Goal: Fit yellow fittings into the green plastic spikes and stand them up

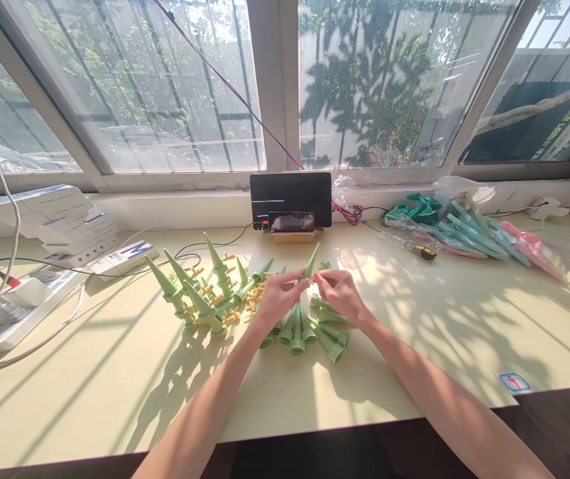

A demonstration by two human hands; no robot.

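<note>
Head — green spike point(311, 262) in left hand point(283, 294)

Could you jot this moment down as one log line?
left hand: holds green cone | right hand: pinched beside it, contents unclear | below hands: loose green cones | left side: yellow-studded green cones

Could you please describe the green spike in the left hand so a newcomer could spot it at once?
Find the black screen at the back of the table. In front of it, the left hand holds the green spike. Unlike the spikes lying fanned out below, it is held, tip up.
</note>
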